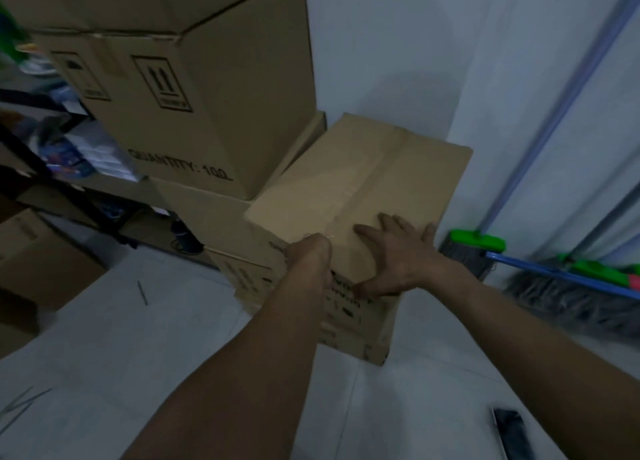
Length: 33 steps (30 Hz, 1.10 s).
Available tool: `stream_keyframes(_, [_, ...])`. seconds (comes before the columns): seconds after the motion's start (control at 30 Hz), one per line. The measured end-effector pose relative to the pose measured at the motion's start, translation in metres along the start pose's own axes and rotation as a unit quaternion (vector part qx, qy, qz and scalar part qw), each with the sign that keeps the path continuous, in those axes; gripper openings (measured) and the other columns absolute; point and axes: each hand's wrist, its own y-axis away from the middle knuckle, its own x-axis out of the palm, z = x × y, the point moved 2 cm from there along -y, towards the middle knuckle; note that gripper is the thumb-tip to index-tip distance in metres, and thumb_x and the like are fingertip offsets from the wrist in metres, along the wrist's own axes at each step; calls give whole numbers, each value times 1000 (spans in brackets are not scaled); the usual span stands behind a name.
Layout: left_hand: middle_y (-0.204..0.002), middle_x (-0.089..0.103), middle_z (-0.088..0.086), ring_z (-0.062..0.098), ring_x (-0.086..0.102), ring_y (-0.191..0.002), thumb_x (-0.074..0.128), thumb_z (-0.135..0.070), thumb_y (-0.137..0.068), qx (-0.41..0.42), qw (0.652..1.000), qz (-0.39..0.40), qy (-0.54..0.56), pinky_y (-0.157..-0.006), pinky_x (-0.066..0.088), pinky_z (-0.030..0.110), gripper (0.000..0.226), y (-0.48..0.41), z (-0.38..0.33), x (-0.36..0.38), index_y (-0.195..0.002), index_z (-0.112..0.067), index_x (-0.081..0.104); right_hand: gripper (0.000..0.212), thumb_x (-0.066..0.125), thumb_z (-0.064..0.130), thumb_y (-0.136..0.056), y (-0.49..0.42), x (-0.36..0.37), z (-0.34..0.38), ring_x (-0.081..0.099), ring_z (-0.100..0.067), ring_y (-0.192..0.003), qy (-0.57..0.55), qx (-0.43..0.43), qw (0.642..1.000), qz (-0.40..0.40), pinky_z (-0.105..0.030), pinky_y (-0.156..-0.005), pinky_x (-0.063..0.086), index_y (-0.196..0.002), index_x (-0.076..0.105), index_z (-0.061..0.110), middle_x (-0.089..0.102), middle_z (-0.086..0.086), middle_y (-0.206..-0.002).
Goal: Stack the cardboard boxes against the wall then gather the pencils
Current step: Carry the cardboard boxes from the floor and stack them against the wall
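A taped cardboard box (363, 179) stands on the floor by the white wall, right of a tall stack of boxes (207, 96). My left hand (311, 262) curls over the box's near top edge. My right hand (394, 255) lies on the box top with fingers spread, its thumb down against the front face. A pencil (142, 292) lies on the floor to the left. More pencils (20, 404) lie at the lower left.
Dark shelving (52, 169) with clutter fills the left side, with another box (45, 265) below it. Brooms with green heads (478, 241) lean and lie at the right wall. A dark flat object (512, 428) lies on the floor at the lower right.
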Motion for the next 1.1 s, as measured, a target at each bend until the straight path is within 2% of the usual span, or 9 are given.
stream_keyframes(0.07, [-128,59,12,32,61,-110,49,-12,-92,12,1000,-1,-26,-92,53,40,43,-5,-1,5,-135,-6,47,132,75,79,-52,-2,0,-2,-12,-28,-152,12,-10,1000,13,-72,-111,-10,-155,0,43,-12,-4,-166])
stream_keyframes(0.17, [-123,60,10,30,60,-105,45,-18,-89,-7,1000,-14,-13,-93,52,45,46,-8,0,8,-134,-8,45,130,80,70,-56,-8,-3,-7,-10,-29,-152,24,-14,1000,5,-73,-111,-9,-155,2,42,-10,-4,-166])
stream_keyframes(0.37, [-120,60,12,32,61,-99,48,-21,-93,-17,999,-44,1,-77,56,50,47,-7,2,22,-139,-16,40,120,80,54,-67,-22,-17,-13,-5,-27,-152,69,-16,997,29,-72,-112,0,-157,1,38,-8,-5,-166])
stream_keyframes(0.5, [-124,56,15,33,59,-100,46,-27,-99,-16,999,-30,5,-64,58,40,45,-2,-4,28,-139,-15,31,118,81,45,-72,-30,-30,-15,-5,-24,-153,69,7,996,52,-71,-112,5,-157,0,39,-9,-2,-166])
stream_keyframes(0.63, [-121,59,12,27,61,-97,47,-26,-100,-11,1000,4,-9,-45,52,28,46,-9,-18,36,-142,-11,34,114,80,39,-76,-41,-44,-18,-7,-24,-153,62,13,996,62,-70,-113,5,-157,-1,38,-10,-1,-166])
stream_keyframes(0.8, [-122,58,9,17,55,-77,46,-24,-102,-9,999,45,-13,-60,55,32,41,-8,-32,46,-139,-8,39,111,78,38,-77,-54,-54,-27,-8,-22,-152,60,19,996,63,-68,-115,2,-157,-1,39,-10,0,-166])
stream_keyframes(0.93, [-127,54,7,22,54,-102,43,-30,-103,-27,997,73,-5,-97,50,37,43,-15,-38,58,-141,-9,42,108,75,36,-80,-65,-62,-33,-8,-22,-153,64,24,996,59,-68,-116,2,-157,0,38,-8,-1,-166])
stream_keyframes(1.0, [-135,52,10,25,54,-113,43,-32,-103,-28,997,76,-2,-102,48,40,47,-18,-40,64,-143,-7,40,106,75,36,-80,-70,-64,-37,-6,-22,-153,71,27,995,56,-68,-116,4,-157,1,39,-6,0,-166])
stream_keyframes(1.1, [-131,54,11,26,53,-104,46,-32,-102,-22,997,74,-1,-98,51,40,47,-19,-42,67,-140,-4,40,106,76,36,-80,-75,-67,-41,-6,-21,-153,74,33,995,61,-67,-116,4,-156,2,40,-6,0,-166])
